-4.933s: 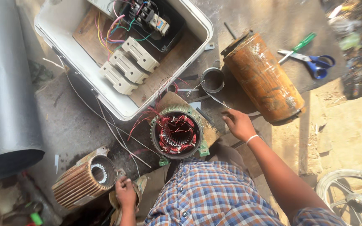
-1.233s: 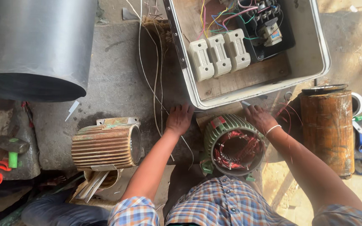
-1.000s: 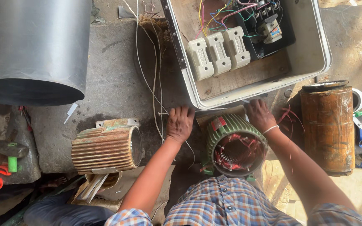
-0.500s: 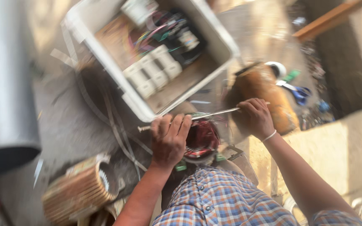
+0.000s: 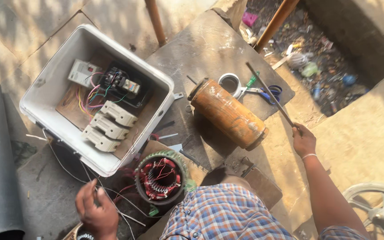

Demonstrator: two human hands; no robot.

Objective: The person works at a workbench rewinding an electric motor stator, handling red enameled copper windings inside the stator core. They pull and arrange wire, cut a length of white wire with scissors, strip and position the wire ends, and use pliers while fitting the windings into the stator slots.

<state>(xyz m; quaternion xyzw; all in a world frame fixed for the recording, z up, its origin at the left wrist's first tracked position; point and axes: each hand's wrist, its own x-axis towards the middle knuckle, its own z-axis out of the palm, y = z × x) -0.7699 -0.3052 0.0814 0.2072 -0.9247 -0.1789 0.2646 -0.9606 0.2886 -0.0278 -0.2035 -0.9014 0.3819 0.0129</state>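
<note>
Nearest, at about 7 o'clock, the left hand (image 5: 96, 215) has come down from the long rod it shared half a second ago and now rests low by thin loose wires (image 5: 112, 202), fingers half curled and clasping nothing that shows. Just at its 2 o'clock sits the motor stator (image 5: 161, 177), green-rimmed with red windings, no longer touched by either hand. The right hand (image 5: 304, 141), at 3 o'clock, is closed around the near end of the thin metal rod (image 5: 270, 94), which has swung away from the stator and now slants up toward 11 o'clock over the scissors (image 5: 263, 91). So the rod is carried by one hand alone, clear of the motor.

Farther out, a rusty orange cylinder (image 5: 227, 113) lies on the dark work slab (image 5: 210, 49), a tape roll (image 5: 230, 83) beside it. At 10 o'clock stands the open white electrical box (image 5: 58, 62). The ground is dusty stone, outdoors, with a littered pit (image 5: 316, 58) at 1 o'clock.
</note>
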